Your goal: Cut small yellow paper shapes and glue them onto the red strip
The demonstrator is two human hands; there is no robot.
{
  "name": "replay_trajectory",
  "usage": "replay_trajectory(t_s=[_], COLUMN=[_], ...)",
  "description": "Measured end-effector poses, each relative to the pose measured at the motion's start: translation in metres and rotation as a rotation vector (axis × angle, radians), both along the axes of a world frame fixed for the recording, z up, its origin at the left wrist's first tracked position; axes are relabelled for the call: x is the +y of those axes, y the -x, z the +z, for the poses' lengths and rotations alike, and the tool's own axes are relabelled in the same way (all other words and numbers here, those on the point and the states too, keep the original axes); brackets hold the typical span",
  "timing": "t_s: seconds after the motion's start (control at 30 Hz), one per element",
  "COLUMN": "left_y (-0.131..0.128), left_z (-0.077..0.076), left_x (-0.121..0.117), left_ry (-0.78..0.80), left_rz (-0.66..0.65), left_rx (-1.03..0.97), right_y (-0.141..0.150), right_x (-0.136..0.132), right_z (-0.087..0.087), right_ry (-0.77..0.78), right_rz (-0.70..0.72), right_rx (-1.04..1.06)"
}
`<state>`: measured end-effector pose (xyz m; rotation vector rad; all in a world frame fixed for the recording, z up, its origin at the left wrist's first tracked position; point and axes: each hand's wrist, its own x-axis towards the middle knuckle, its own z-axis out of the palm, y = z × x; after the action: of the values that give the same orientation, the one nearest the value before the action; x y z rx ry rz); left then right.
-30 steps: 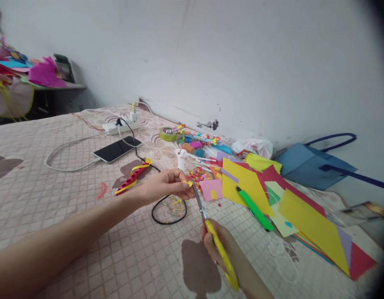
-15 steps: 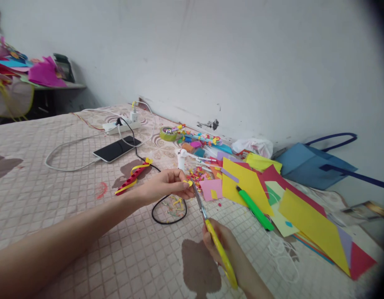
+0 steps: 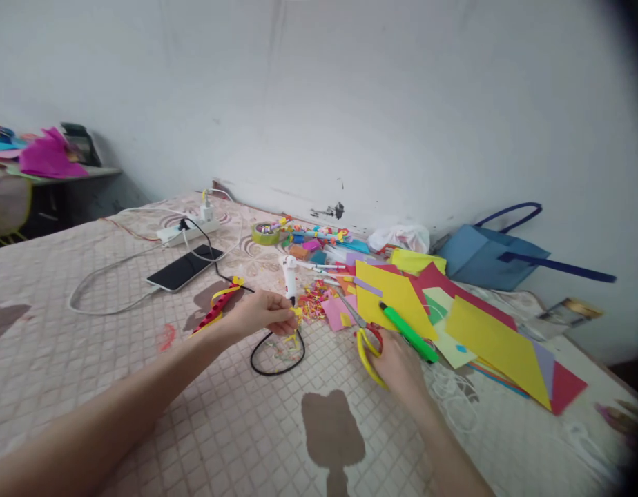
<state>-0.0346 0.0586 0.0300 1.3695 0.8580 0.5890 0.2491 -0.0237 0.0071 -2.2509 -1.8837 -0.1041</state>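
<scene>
My left hand pinches a small yellow cut piece between thumb and fingertips. My right hand has its fingers closed on the handles of scissors, one handle yellow and one red. The blades point away from me, over the edge of a pink sheet. Just beyond my left hand stands a white glue gun, its black cable looping on the cloth below. A red strip with yellow ribbon lies beside my left wrist.
Yellow sheets and a green cutter lie right of the scissors. Small paper scraps are heaped behind. A phone and a power strip sit left, a blue bag by the wall.
My right hand has carried the scissors away from the yellow piece, to the right and towards the papers. The left hand still pinches the piece. The view has shifted a little.
</scene>
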Motion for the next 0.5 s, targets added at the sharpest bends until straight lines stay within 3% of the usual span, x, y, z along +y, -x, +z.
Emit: replay_trajectory(t_s=[0.17,0.33,0.43,0.5], left_y=[0.001,0.009,0.012,0.013], left_z=[-0.001,-0.005,-0.005,-0.003], left_x=[-0.005,-0.001,-0.003,-0.009], left_ry=[0.079,0.034,0.031,0.049], left_rz=[0.032,-0.031,-0.065,-0.084], left_rx=[-0.013,0.019,0.013,0.007], right_y=[-0.016,-0.028,-0.02,0.0], right_x=[0.006,0.005,0.003,0.002], right_z=[-0.009,0.0,0.011,0.018], right_ry=[-0.021,0.007,-0.058,-0.09], right_rz=[0.078,0.131,0.109,0.155], right_rx=[0.046,0.077,0.176,0.321])
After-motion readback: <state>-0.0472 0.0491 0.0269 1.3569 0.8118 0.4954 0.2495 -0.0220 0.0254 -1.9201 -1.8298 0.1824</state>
